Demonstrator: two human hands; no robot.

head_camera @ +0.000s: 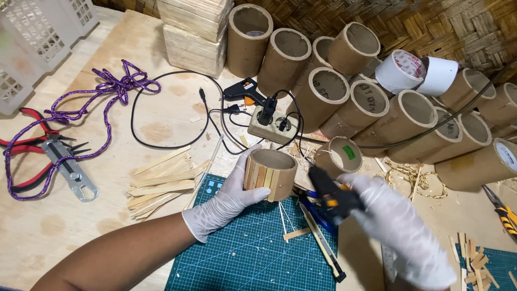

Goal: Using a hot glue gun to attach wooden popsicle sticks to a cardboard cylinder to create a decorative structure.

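Cardboard tube point(271, 173) in left hand point(229, 200), glue gun point(333, 195) in right hand point(396, 226)

Both hands wear white gloves: the left hand point(226, 205) grips a brown cardboard tube point(270, 173) partly clad in pale and tan wooden strips, the right hand point(396, 226) a black glue gun point(331, 195) with an orange trigger. Below lies a teal cutting mat point(253, 258) with a fine white grid. At nine o'clock sit red-handled pliers point(24, 145) and a purple patterned cord point(102, 89) on the light plywood counter point(161, 118). At twelve o'clock, a beige power strip point(272, 128).
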